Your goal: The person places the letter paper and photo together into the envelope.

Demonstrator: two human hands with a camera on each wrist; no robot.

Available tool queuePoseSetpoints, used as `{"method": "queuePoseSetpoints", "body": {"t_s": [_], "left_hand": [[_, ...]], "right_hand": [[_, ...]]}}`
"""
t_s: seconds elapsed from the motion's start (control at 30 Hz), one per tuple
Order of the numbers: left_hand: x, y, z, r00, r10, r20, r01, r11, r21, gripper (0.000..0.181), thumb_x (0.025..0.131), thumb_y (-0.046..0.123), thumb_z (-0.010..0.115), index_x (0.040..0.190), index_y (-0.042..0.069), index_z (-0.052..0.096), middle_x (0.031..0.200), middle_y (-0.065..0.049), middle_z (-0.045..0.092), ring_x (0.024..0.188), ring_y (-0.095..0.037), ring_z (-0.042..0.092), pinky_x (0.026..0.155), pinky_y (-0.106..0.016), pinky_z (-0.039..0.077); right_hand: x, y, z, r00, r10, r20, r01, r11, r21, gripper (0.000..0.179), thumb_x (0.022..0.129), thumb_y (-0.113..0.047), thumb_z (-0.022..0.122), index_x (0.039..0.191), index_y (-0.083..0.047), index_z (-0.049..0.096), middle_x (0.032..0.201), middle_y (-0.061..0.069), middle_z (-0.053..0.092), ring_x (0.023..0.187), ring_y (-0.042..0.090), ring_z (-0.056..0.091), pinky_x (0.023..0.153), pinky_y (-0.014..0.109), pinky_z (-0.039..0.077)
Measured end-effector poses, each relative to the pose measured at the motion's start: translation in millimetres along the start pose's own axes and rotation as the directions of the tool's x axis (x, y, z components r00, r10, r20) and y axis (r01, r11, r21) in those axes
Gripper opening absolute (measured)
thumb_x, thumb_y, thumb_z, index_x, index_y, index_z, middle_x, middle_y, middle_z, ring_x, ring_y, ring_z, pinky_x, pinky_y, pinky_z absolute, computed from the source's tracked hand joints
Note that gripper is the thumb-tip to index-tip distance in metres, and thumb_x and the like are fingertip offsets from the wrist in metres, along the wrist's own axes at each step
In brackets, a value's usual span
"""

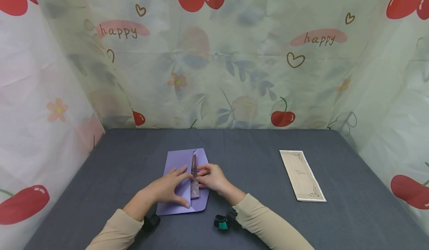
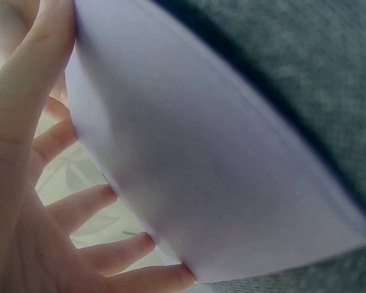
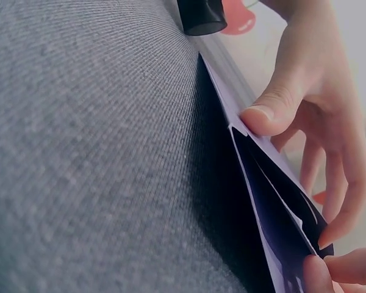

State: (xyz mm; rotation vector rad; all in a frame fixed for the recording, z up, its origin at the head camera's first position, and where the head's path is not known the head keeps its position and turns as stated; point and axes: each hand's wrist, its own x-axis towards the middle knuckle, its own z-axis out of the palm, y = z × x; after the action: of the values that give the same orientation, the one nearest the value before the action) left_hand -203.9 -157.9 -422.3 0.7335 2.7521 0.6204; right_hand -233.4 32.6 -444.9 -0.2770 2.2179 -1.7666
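Note:
A purple envelope (image 1: 174, 160) lies on the table with its flap (image 1: 202, 201) folded out to the right. From its opening shows a narrow strip of a dark, shiny card (image 1: 194, 194), the rest hidden inside. My left hand (image 1: 169, 186) rests on the envelope front with fingers spread, its thumb and forefinger at the edge of the opening. The right hand (image 1: 214, 177) pinches the card's edge with thumb and forefinger. In the right wrist view the envelope mouth (image 3: 268, 183) gapes, and the right fingertips (image 3: 317, 271) are at the card inside.
A cream banknote-like paper slip (image 1: 302, 175) with printed ornaments lies on the right of the dark grey table (image 1: 248, 149). Black wrist straps (image 1: 225, 220) sit near the front. Cherry-patterned curtains (image 1: 221, 56) enclose the back and sides.

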Motion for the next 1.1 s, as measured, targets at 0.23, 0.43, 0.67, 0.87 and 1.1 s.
{"method": "queuePoseSetpoints", "body": {"t_s": [0.23, 0.43, 0.67, 0.87, 1.1], "left_hand": [[-0.6, 0.3, -0.9, 1.0, 0.004, 0.003, -0.004, 1.0, 0.0, 0.071, 0.065, 0.049, 0.079, 0.124, 0.02, 0.051, 0.15, -0.024, 0.029, 0.13, -0.06, 0.024, 0.098, -0.068, 0.031], [-1.5, 0.7, -1.9, 1.0, 0.009, 0.006, -0.009, 1.0, 0.008, 0.074, 0.065, 0.049, 0.079, 0.126, 0.018, 0.051, 0.15, -0.025, 0.029, 0.13, -0.061, 0.024, 0.099, -0.068, 0.031], [-1.3, 0.9, -1.5, 1.0, 0.012, 0.005, -0.012, 1.0, 0.007, 0.075, 0.065, 0.049, 0.079, 0.126, 0.017, 0.051, 0.15, -0.025, 0.029, 0.13, -0.061, 0.024, 0.099, -0.068, 0.03], [-0.8, -0.2, -0.2, 1.0, 0.005, 0.003, -0.005, 1.0, 0.003, 0.073, 0.065, 0.049, 0.079, 0.125, 0.019, 0.051, 0.15, -0.024, 0.029, 0.13, -0.061, 0.024, 0.098, -0.068, 0.031], [-0.8, -0.5, 0.1, 1.0, 0.004, 0.006, -0.004, 1.0, -0.001, 0.074, 0.065, 0.05, 0.079, 0.125, 0.02, 0.05, 0.15, -0.024, 0.028, 0.13, -0.061, 0.024, 0.098, -0.068, 0.031]], "right_hand": [[1.6, 3, 3, 1.0, -0.006, -0.002, 0.006, 1.0, -0.009, 0.038, 0.082, 0.008, 0.06, 0.119, 0.011, 0.053, 0.1, 0.027, 0.065, 0.075, 0.017, 0.066, 0.066, 0.032, 0.058], [3.2, 4, 5, 1.0, 0.004, 0.003, -0.004, 1.0, 0.013, 0.038, 0.082, 0.008, 0.06, 0.12, 0.011, 0.053, 0.101, 0.027, 0.065, 0.076, 0.017, 0.067, 0.066, 0.032, 0.058], [-0.2, 0, 6, 1.0, 0.006, 0.006, -0.006, 1.0, 0.029, 0.038, 0.081, 0.008, 0.06, 0.119, 0.01, 0.054, 0.098, 0.023, 0.065, 0.074, 0.014, 0.065, 0.065, 0.03, 0.057], [1.3, 2, 9, 1.0, 0.014, 0.005, -0.014, 0.999, 0.034, 0.036, 0.081, 0.009, 0.059, 0.117, 0.011, 0.054, 0.094, 0.02, 0.065, 0.072, 0.012, 0.064, 0.064, 0.028, 0.057], [2.0, 4, 11, 1.0, 0.023, 0.01, -0.023, 1.0, 0.018, 0.036, 0.081, 0.008, 0.06, 0.117, 0.01, 0.054, 0.093, 0.018, 0.065, 0.069, 0.011, 0.064, 0.063, 0.028, 0.057]]}}
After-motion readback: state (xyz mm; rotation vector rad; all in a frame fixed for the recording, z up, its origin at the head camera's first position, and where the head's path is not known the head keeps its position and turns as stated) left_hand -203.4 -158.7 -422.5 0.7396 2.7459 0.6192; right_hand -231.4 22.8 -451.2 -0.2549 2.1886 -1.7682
